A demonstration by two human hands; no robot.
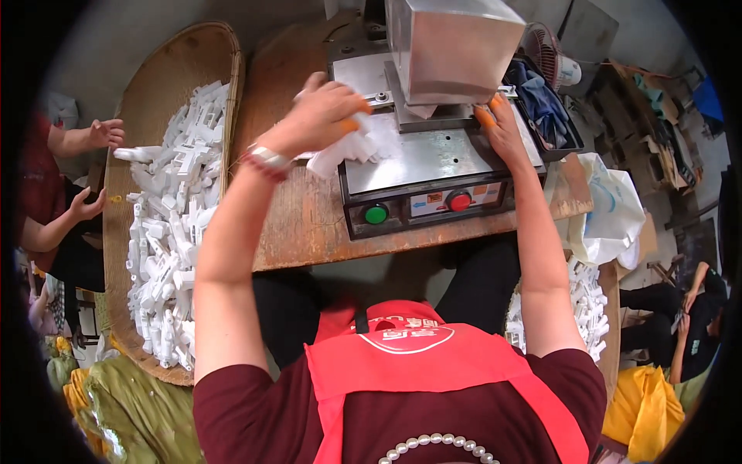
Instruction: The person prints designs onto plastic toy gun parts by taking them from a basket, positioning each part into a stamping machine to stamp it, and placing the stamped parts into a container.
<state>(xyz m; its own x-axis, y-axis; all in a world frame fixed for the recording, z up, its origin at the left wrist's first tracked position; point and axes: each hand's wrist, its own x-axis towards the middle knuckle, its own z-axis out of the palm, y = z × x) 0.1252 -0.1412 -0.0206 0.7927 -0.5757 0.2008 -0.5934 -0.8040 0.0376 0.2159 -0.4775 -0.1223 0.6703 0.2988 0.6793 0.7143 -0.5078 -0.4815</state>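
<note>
My left hand, with orange covers on its fingertips, is raised over the left side of a machine's metal plate. Its fingers curl round a white plastic piece, partly hidden and blurred. Just below it, more white plastic pieces lie at the plate's left edge. My right hand, also wearing orange fingertip covers, reaches to the right side of the metal block above the plate. Its fingers are drawn together at the block's base; what they hold is hidden. A green button and a red button sit on the machine's front.
A long woven basket heaped with white plastic pieces stands left of the wooden table. Another person's hands are beside it. On the right are a black crate, a fan, a plastic bag and a second heap.
</note>
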